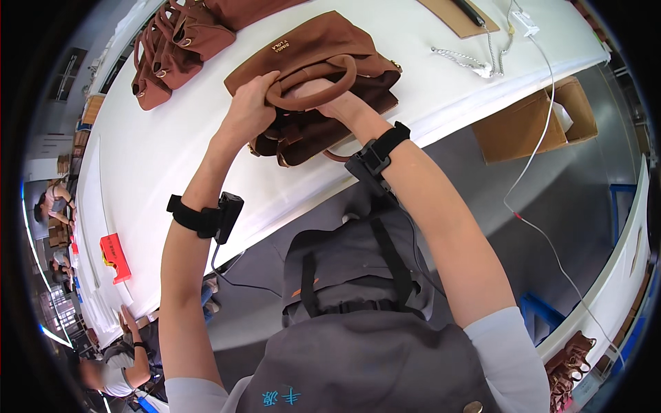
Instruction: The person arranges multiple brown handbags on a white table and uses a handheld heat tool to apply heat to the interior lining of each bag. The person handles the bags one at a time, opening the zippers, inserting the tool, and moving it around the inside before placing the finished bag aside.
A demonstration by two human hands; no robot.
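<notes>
Handbag (313,45) of brown leather-like material, mouth nearside

Bare left hand (252,107) grips its rim; the handbag lies on the white table (138,172), long axis slanting away rightward; bare right hand (336,103), equally near, passes beneath the rounded brown handle (350,73), hidden fingers' grip unclear.

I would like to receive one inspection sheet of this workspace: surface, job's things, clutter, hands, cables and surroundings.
Surface: white table, with several things on it.
Job's things: brown handbag, open, on the table.
Clutter: more brown bags, upper left; red item, left; cardboard sheet, top.
Left hand: touching the handbag beside a handle.
Right hand: reaching behind that handle, partly hidden.
Cables: white cable, passing the table edge; black cable at the left wrist device.
Surroundings: cardboard box, right; another person, lower left.
</notes>
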